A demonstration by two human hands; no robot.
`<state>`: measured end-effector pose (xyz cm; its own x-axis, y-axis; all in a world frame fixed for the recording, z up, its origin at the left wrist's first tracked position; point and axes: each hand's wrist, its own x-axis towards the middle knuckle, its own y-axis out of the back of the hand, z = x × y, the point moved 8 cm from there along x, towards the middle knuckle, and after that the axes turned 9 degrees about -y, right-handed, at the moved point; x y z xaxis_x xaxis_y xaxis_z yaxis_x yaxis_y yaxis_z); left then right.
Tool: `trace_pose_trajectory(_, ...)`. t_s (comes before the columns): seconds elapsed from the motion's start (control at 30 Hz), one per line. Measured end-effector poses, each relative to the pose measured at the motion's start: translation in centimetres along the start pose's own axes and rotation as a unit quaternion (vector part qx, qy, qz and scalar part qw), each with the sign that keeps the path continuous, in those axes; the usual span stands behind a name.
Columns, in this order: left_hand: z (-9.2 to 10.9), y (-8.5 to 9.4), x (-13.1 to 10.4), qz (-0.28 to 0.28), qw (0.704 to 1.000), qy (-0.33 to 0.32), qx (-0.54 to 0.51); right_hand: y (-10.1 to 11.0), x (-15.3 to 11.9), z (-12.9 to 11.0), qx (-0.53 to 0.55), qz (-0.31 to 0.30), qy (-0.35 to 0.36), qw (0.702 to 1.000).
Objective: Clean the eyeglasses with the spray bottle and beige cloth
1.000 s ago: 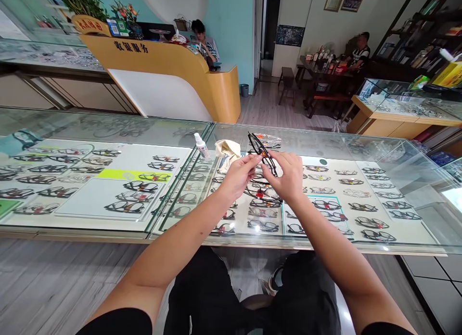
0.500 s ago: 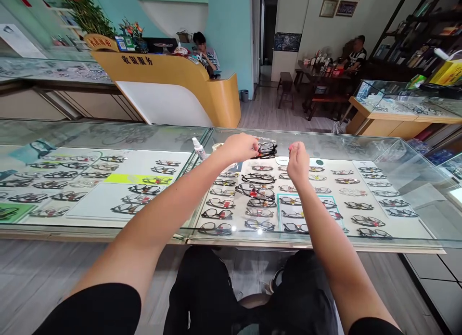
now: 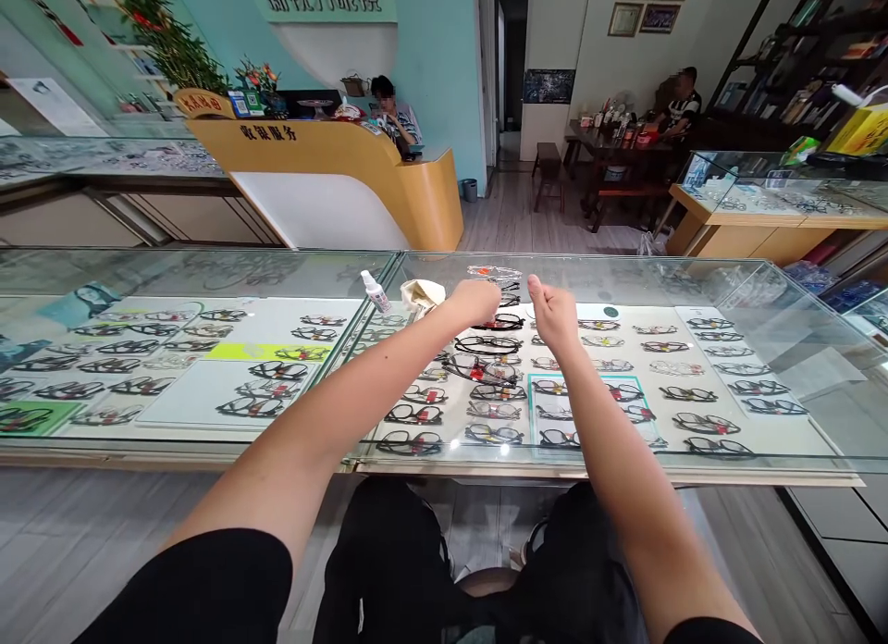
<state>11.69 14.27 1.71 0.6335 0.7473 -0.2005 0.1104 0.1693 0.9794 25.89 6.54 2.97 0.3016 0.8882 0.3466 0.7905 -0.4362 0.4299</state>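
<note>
Black-framed glasses (image 3: 510, 287) lie just past the knuckles of the left hand (image 3: 477, 302), toward the far edge of the glass tabletop (image 3: 617, 278), and that hand partly covers them. Its back faces up and its fingertips are out of sight, so I cannot tell whether it grasps a frame or has let go. Near it, with a narrow gap between, the right hand (image 3: 555, 315) is raised with the thumb up and the fingers curled inward; whether anything is pinched there cannot be seen.

A clear frame (image 3: 495, 273) with an orange tag lies just behind the black pair. On the other side of the left hand sits a crumpled cream cloth (image 3: 422, 297), and beside that a white spray bottle (image 3: 376, 292), near the seam between two glass sections. Rows of spectacles (image 3: 706, 424) show around both forearms, several with red tags. A turquoise-edged board (image 3: 533, 399) is partly hidden by the right forearm, while a yellow-green strip (image 3: 240, 351) lies off to the left. Well beyond the tabletop, one person (image 3: 394, 117) sits behind a curved counter (image 3: 430, 195)
</note>
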Motion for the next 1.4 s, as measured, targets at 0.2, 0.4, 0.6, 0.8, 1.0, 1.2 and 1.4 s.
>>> trace_pose_trajectory(0.2,-1.0,1.1,0.7,0.019,1.000,0.004,0.017,-0.4,-0.2,-0.2,0.026,-0.022,0.010,0.999)
trace_pose_trajectory(0.4,-2.5,1.2,2.1,0.037,0.999,0.021,0.031,-1.2,0.1,0.4,0.062,-0.070,-0.030,0.995)
trace_pose_trajectory(0.6,-2.9,0.8,2.8,0.049,0.998,0.018,0.019,-0.7,0.2,0.6,0.124,-0.053,-0.049,0.990)
trace_pose_trajectory(0.8,-3.2,1.8,3.0,0.070,0.998,0.009,0.001,0.0,0.2,0.2,0.129,-0.011,-0.029,0.991)
trace_pose_trajectory(1.0,-3.8,4.0,-0.4,0.182,0.978,0.009,-0.101,0.5,0.3,0.6,0.161,0.013,-0.030,0.986)
trace_pose_trajectory(1.2,-4.9,1.5,-7.2,0.343,0.825,-0.002,-0.449,-1.1,-0.2,-0.1,0.232,-0.068,-0.020,0.970)
trace_pose_trajectory(1.4,-4.7,-1.1,-9.8,0.412,0.698,-0.053,-0.584,-3.9,-2.3,-1.4,0.272,-0.165,-0.037,0.947)
